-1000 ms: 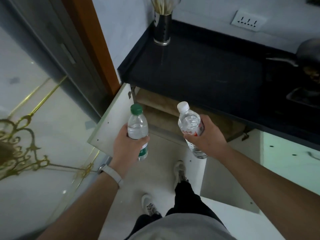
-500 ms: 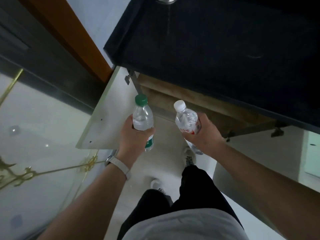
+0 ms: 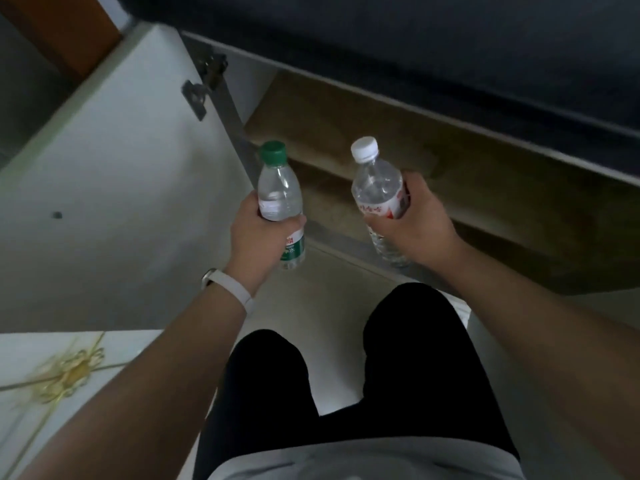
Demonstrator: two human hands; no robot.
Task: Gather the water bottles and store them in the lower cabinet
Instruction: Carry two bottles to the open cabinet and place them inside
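My left hand [image 3: 258, 237] grips a clear water bottle with a green cap [image 3: 280, 192] and a green label, held upright. A second clear water bottle with a white cap [image 3: 375, 181] and a red-and-white label is in my right hand [image 3: 415, 226], tilted slightly left. Both bottles are held in front of the open lower cabinet [image 3: 415, 161], just before its front edge. Inside it, brown wooden shelves show, and no bottles are visible on them.
The white cabinet door [image 3: 114, 174] stands swung open on the left, with a metal hinge [image 3: 204, 84] at its top. The dark countertop edge [image 3: 450, 64] overhangs the cabinet. My legs in black trousers [image 3: 346, 375] are bent below. A pale tiled floor [image 3: 52, 368] has a gold pattern.
The view has dropped lower and closer to the cabinet, so the opening looks larger. Both hands still hold their bottles and have come nearer to the shelves.
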